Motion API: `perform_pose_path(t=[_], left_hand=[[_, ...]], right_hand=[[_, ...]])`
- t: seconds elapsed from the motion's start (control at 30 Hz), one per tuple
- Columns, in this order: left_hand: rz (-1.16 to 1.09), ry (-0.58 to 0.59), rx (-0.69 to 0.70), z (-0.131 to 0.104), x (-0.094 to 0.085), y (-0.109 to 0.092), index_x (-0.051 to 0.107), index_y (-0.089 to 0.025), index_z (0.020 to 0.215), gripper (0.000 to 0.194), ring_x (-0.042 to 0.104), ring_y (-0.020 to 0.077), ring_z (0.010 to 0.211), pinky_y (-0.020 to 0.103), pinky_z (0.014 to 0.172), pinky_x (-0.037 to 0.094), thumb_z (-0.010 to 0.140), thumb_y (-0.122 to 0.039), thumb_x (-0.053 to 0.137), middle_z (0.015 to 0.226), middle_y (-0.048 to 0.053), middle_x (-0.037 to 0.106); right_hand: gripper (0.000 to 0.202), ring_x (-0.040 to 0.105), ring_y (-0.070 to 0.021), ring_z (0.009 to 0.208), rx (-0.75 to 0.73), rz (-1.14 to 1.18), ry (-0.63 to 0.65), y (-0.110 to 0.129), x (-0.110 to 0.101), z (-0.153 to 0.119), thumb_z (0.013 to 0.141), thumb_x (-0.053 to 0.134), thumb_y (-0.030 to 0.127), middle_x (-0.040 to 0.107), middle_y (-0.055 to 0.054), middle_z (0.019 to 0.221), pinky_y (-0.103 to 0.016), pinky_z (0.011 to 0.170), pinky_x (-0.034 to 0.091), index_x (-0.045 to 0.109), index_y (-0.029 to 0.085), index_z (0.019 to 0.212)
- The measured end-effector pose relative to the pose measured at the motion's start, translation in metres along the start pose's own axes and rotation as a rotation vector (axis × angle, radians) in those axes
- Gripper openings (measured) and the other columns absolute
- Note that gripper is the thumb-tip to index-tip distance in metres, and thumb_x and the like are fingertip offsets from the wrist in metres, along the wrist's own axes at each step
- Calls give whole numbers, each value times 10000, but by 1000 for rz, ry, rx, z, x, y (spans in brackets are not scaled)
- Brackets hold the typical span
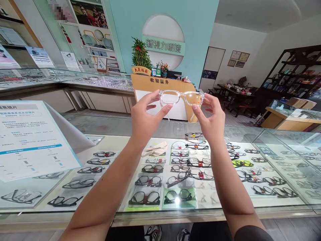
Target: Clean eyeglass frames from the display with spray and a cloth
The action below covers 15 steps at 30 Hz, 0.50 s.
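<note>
A pair of clear-framed glasses (182,94) is held up level above the glass display counter, its lenses side by side and its temples hanging below. My left hand (147,115) grips the frame's left end between thumb and fingers. At the other end, my right hand (212,115) pinches the frame in the same way. Below the hands, a cream cloth (154,149) lies crumpled on the counter among rows of glasses, such as a dark-framed pair (144,198) near the front edge.
A printed sign (32,140) stands on the counter at the left. Behind the counter are a reception desk (140,83) with a potted plant (140,55), more display cases, and a glass-topped wooden case (291,115) at the right.
</note>
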<state>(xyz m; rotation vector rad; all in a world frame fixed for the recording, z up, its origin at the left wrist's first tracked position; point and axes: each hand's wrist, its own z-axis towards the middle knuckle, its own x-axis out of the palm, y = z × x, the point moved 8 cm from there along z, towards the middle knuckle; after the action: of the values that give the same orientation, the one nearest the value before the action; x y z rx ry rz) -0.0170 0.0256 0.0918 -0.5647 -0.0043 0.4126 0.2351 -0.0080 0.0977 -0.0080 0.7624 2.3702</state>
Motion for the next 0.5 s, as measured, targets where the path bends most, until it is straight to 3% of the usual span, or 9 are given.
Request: perform_pose_path(t=[0.2,0.5], left_hand=[[-18,-18,-15,-1,2,3,758,-291,1414,580,764,327,1281,539,1038,673,889,-500,890,1404,113,788],[12,9,-8,-1,4,2,740,-290,1439,602,771,318,1258,519,1022,676,898,-516,877,1418,115,780]], right_hand=[[587,766,-326,1185,-21,-52,1,-1,1,-1,935,810,591,781,-128,1400,-589,1068,601,705,318,1444],[585,782,-345,1170,75,-88,34,-3,3,0,926,816,559,803,-127,1358,-597,1098,578,737,288,1439]])
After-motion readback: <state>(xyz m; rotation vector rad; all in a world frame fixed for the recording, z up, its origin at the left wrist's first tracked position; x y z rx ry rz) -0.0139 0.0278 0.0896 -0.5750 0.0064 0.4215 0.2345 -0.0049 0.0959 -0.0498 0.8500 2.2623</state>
